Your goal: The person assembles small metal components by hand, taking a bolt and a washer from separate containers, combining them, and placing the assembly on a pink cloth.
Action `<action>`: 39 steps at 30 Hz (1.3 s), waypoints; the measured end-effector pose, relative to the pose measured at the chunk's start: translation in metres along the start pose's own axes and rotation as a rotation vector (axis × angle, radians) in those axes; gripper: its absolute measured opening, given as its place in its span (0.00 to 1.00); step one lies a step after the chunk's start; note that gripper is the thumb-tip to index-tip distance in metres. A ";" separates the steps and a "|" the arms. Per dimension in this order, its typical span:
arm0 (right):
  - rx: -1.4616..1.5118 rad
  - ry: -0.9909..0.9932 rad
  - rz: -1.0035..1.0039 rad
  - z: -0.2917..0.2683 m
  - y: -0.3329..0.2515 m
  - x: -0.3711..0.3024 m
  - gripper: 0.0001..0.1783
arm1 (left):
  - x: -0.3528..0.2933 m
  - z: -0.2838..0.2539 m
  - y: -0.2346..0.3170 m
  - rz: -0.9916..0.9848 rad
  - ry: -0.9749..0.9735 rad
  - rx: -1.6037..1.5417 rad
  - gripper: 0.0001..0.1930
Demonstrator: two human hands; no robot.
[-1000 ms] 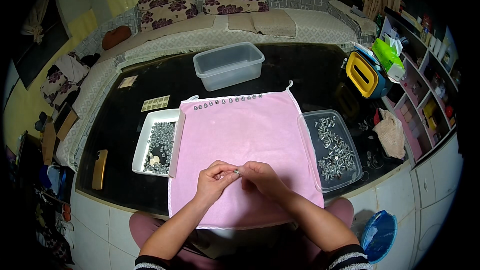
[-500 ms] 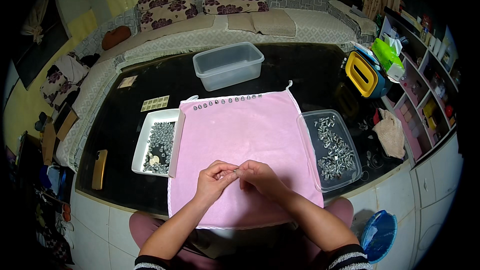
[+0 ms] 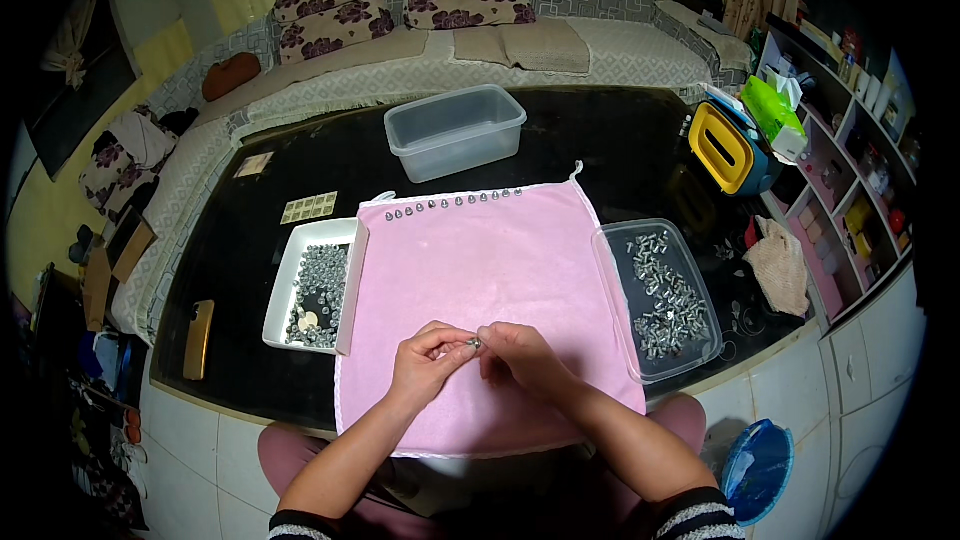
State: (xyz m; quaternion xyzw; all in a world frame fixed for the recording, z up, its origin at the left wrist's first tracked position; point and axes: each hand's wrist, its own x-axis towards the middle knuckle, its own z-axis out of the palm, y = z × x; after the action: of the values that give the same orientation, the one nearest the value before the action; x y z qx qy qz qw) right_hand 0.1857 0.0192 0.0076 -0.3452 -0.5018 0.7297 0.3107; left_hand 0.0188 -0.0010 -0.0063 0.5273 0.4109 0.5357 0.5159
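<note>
Over the near half of the pink cloth (image 3: 480,280), my left hand (image 3: 426,360) and my right hand (image 3: 522,354) meet at the fingertips. Both are closed in a pinch on one small silvery metal fastener (image 3: 474,342), mostly hidden by the fingers; whether it is a bolt, a nut or both joined I cannot make out. Along the cloth's far edge stands a row of several small metal fasteners (image 3: 459,203). To the left, a white tray (image 3: 276,290) holds many nuts (image 3: 325,275). On the right, a clear shallow tray (image 3: 708,325) holds many bolts (image 3: 668,290).
A translucent plastic tub (image 3: 455,145) stands beyond the cloth on the black table (image 3: 230,250). A gold phone (image 3: 199,340) and a sticker sheet (image 3: 309,208) lie at left. At right are a yellow-topped tissue box (image 3: 722,148), a beige cloth (image 3: 778,265) and a blue bin (image 3: 760,475).
The right fingertips have shifted slightly, and more of the metal fastener shows between the two hands. The trays and the row of fasteners stay as they were.
</note>
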 end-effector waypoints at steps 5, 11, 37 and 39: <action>-0.038 0.007 -0.017 0.005 -0.003 0.000 0.14 | 0.000 -0.002 0.000 0.015 -0.003 0.052 0.06; -0.061 0.050 -0.020 0.009 -0.004 -0.002 0.18 | 0.000 -0.001 0.003 0.010 -0.004 0.084 0.06; -1.297 0.939 -0.553 -0.138 -0.049 -0.036 0.12 | -0.005 0.011 0.008 0.016 -0.089 0.238 0.06; -1.392 0.958 -0.570 -0.155 -0.041 -0.037 0.14 | -0.004 0.012 0.009 0.018 -0.103 0.243 0.06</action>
State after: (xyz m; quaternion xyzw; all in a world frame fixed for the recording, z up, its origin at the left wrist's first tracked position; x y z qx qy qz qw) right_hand 0.3371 0.0825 0.0139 -0.5858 -0.7145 -0.0680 0.3765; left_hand 0.0294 -0.0077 0.0028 0.6164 0.4408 0.4590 0.4638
